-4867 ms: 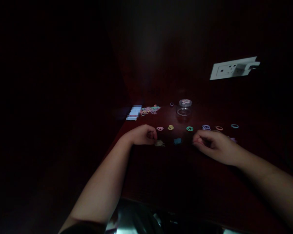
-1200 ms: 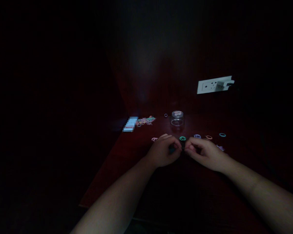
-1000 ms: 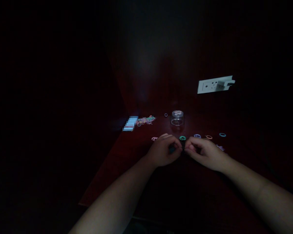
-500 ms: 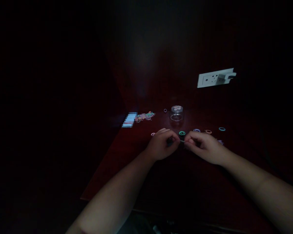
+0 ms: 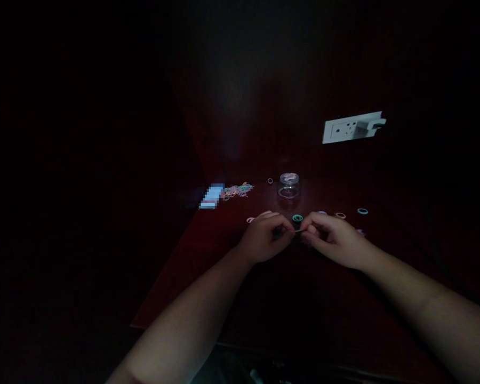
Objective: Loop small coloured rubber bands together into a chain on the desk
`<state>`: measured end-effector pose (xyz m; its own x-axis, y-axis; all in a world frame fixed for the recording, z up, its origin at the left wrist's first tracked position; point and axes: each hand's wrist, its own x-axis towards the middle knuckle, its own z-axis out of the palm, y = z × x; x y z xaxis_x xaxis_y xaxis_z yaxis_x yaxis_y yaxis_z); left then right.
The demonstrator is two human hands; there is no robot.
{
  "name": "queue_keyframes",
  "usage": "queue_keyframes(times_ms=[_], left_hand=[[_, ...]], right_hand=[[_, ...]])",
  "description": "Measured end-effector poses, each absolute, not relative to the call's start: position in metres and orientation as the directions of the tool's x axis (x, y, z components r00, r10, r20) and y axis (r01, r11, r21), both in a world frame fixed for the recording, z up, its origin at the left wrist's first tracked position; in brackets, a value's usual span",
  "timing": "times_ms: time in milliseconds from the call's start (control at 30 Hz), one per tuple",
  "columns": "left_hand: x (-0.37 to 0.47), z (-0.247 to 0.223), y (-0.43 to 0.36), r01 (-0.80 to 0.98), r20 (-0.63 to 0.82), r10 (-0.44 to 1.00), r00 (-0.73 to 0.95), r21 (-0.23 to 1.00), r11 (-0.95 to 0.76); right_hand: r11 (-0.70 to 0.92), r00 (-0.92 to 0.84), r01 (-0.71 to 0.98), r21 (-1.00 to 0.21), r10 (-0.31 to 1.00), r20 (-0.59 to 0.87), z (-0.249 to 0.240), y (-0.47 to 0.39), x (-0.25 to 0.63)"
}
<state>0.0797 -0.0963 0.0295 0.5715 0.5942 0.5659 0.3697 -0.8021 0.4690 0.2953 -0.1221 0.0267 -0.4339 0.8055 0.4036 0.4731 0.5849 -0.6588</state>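
Pinching a thin pale strand (image 5: 298,230) between them, the left hand (image 5: 266,237) and right hand (image 5: 334,240) face each other near the centre of the frame, just below the green rings (image 5: 297,218). Each is nearly closed, thumb towards forefinger, with one end of the strand at its fingertips; whether it forms a loop cannot be told. Handling it well probably calls for light, level pinches and an even pull from both sides, so that it neither snaps nor springs away. Fingertips held low over the worktop (image 5: 184,288) would soften a drop. The knuckles should clear the pink ring (image 5: 250,220) at the left hand and the orange ring (image 5: 340,215) just beyond the right, since a brush could shift them.
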Motion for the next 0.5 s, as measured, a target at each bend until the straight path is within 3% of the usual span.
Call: queue_keyframes(times_ms=[500], left_hand=[[0.0830, 0.0289, -0.0969, 0.313, 0.571, 0.565, 0.596, 0.482, -0.818]], right_hand=[[0.611, -0.452, 0.466, -0.640, 0.786, 0.422, 0.0256, -0.1215, 0.2963]])
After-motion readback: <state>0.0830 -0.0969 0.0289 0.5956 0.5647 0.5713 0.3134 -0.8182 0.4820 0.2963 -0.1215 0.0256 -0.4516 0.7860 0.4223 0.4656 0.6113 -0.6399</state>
